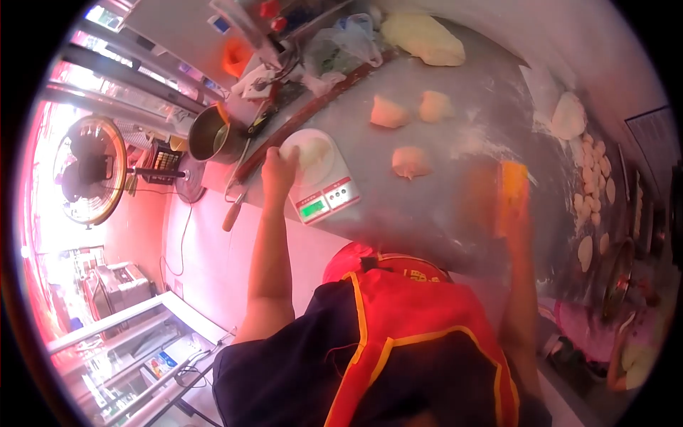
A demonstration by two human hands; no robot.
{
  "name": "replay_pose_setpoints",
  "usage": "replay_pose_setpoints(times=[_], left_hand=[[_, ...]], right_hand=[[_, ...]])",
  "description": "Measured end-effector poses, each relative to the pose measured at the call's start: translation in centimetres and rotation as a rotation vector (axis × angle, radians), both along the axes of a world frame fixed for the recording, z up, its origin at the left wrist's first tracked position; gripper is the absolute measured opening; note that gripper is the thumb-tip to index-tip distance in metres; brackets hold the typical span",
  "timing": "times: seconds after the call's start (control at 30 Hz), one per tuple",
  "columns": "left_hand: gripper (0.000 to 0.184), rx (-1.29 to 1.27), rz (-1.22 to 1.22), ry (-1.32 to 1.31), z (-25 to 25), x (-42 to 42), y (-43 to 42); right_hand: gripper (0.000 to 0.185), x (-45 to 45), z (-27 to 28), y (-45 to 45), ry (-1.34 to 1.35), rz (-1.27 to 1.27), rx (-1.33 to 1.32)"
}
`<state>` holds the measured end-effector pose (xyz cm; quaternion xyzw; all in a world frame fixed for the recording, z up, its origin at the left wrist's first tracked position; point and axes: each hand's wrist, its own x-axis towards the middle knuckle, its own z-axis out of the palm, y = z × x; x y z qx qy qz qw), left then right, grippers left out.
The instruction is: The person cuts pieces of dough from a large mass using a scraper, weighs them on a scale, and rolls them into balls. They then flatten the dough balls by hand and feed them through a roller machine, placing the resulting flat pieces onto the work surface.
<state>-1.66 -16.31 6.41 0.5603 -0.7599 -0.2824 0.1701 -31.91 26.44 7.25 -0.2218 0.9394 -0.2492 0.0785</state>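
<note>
My left hand [279, 172] is at the left edge of a white kitchen scale [329, 186], thumb and forefinger apart, with nothing visible between them. A pale dough piece [313, 152] lies on the scale's round plate, and the green display is lit. My right hand [518, 222], blurred, is closed around a yellow and orange tool [513, 191] over the right part of the grey worktop [441, 213]. Between my hands lie three dough pieces: one nearest me [411, 162], one further back [389, 112] and another beside that [435, 106].
A large dough mass [425, 39] sits at the back. Flour, a dough lump [569, 116] and several small rounds [592, 167] are on the right. A wooden strip [309, 110], metal pot [213, 135] and fan [91, 171] stand left. Part of another person [632, 359] shows lower right.
</note>
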Motion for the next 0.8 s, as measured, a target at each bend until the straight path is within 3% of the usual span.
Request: replay_pose_setpoints(times=[0.03,0.13,0.3,0.5,0.67,0.8], left_hand=[[0.043,-0.082,-0.022,-0.219,0.2,0.5,-0.2],[0.047,-0.371,-0.101,-0.236,2.3,1.7,0.5],[0.037,-0.280,-0.127,0.046,4.2,2.5,-0.5],[0.034,-0.258,-0.210,0.044,3.8,3.0,-0.6],[0.035,-0.238,-0.232,-0.020,3.9,3.4,-0.4],[0.036,-0.224,-0.267,-0.057,3.6,3.2,-0.5]], right_hand=[[0.068,0.1,0.2,-0.2,-0.008,0.000,0.027],[0.068,0.4,0.6,-0.3,-0.008,0.008,0.088],[0.070,0.4,0.0,-0.5,0.084,0.047,0.061],[0.070,0.7,0.9,-0.5,0.173,0.158,0.008],[0.069,2.1,4.4,-1.9,0.075,0.034,-0.054],[0.068,3.3,5.4,-2.8,0.169,0.108,-0.051]])
